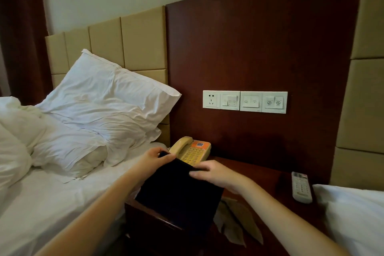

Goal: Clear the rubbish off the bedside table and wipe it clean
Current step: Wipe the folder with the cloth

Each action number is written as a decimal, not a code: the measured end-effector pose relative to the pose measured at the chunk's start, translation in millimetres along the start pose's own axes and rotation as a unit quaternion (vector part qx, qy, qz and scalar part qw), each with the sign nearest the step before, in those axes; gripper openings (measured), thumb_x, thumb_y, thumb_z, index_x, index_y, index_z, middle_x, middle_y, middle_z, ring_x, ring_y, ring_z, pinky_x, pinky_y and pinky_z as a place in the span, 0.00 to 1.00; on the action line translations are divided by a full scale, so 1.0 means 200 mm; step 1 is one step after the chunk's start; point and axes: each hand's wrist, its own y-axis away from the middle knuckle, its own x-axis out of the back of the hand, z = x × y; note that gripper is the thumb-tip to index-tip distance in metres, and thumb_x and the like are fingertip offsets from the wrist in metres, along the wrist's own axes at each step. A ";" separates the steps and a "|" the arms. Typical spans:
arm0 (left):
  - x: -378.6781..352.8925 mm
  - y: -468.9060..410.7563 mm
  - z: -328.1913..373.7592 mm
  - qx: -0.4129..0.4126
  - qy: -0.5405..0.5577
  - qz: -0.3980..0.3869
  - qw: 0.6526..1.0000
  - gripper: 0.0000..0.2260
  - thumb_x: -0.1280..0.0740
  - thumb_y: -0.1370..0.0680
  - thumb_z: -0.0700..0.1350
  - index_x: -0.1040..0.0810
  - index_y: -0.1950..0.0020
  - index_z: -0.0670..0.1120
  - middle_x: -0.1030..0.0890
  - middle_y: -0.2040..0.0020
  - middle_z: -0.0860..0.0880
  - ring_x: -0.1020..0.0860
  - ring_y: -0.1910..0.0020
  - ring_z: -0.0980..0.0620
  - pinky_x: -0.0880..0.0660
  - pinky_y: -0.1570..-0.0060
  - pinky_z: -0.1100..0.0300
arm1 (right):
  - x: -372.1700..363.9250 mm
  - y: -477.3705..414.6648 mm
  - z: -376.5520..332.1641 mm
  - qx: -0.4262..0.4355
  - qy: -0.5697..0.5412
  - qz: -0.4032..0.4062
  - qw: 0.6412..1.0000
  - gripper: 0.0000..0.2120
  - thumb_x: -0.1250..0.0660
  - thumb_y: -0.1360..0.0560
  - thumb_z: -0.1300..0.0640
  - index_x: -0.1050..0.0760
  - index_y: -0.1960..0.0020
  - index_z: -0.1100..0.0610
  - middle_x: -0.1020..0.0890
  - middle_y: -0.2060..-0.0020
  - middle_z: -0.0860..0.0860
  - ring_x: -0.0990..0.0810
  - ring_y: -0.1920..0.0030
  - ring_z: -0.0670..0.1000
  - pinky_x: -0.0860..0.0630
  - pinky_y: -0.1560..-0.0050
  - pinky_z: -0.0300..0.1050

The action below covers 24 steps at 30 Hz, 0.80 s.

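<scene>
Black cloth (178, 193) is held up by its top edge over the front left part of the dark wooden bedside table (266, 174). One corner is pinched by the left hand (154, 158), and the other is gripped in the curled fingers of the right hand (216, 174). Crumpled brownish paper (236, 220) can be seen on the tabletop just right of the cloth. A yellow phone (191, 150) is parked at the back, with a white remote (301, 187) near the right edge.
</scene>
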 end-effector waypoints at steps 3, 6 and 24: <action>-0.10 -0.10 0.00 -0.004 -0.055 -0.022 0.998 0.12 0.30 0.25 0.50 0.22 0.50 0.42 0.18 0.54 0.42 0.20 0.56 0.49 0.24 0.52 0.54 | 0.01 0.08 0.10 -0.016 -0.018 0.027 0.999 0.05 0.36 0.21 0.55 0.23 0.46 0.50 0.18 0.52 0.47 0.19 0.49 0.46 0.24 0.46 0.42; -0.20 -0.18 -0.05 0.006 -0.198 -0.042 0.979 0.10 0.33 0.23 0.53 0.26 0.52 0.47 0.22 0.56 0.49 0.23 0.59 0.55 0.26 0.60 0.62 | 0.09 0.13 0.25 -0.074 -0.100 0.137 0.983 0.06 0.37 0.21 0.54 0.22 0.50 0.54 0.17 0.54 0.49 0.18 0.53 0.48 0.22 0.51 0.44; -1.14 -0.42 -0.19 -0.014 -0.298 -0.177 0.938 0.29 0.38 0.22 0.56 0.43 0.25 0.49 0.30 0.31 0.47 0.30 0.34 0.48 0.31 0.35 0.50 | 0.45 -0.06 0.75 -0.253 -0.282 0.450 0.809 0.22 0.48 0.19 0.66 0.41 0.26 0.61 0.29 0.36 0.60 0.27 0.42 0.60 0.26 0.41 0.55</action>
